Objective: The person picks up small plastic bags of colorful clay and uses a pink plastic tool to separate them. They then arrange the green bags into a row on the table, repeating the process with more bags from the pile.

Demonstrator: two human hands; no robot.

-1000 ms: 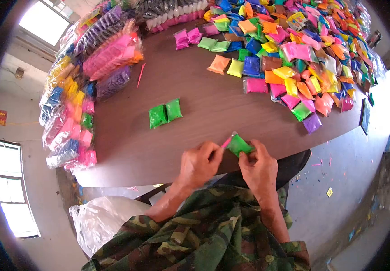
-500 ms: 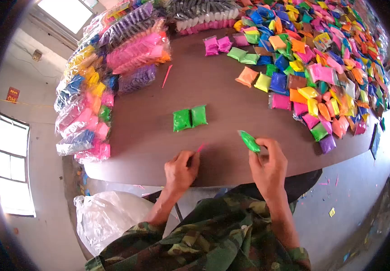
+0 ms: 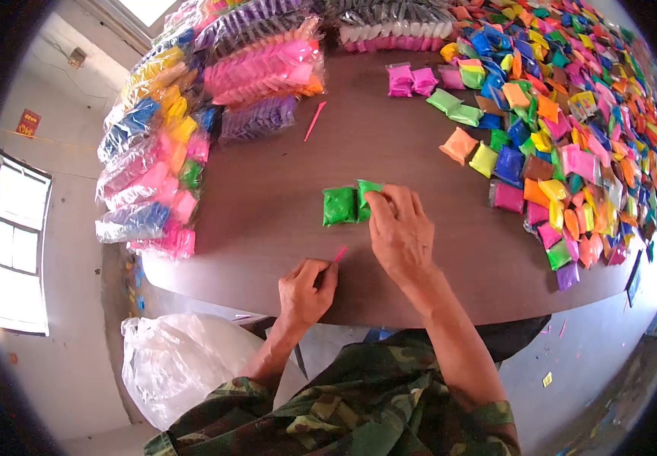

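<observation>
Head view. op1: where were the green packets (image 3: 338, 207)?
op2: mid-worktop (image 3: 268, 228), toward the front edge. Two side by side, touching, long axes running away from the person.
op1: hands?
op2: nearer one was the right hand (image 3: 401, 232), reached forward with fingers laid on the right-side packet. Couldn't tell whether it pinched anything underneath. The left hand (image 3: 306, 289) sat at the front edge, clenched on a pink stick (image 3: 340, 253), tip aimed at the packets.
op1: clutter?
op2: loose packet pile (image 3: 572, 129) along the right edge, bagged bundles (image 3: 161, 152) along the left edge, spare stick (image 3: 314, 121) toward the far edge. Nothing lay between hands and packets.
</observation>
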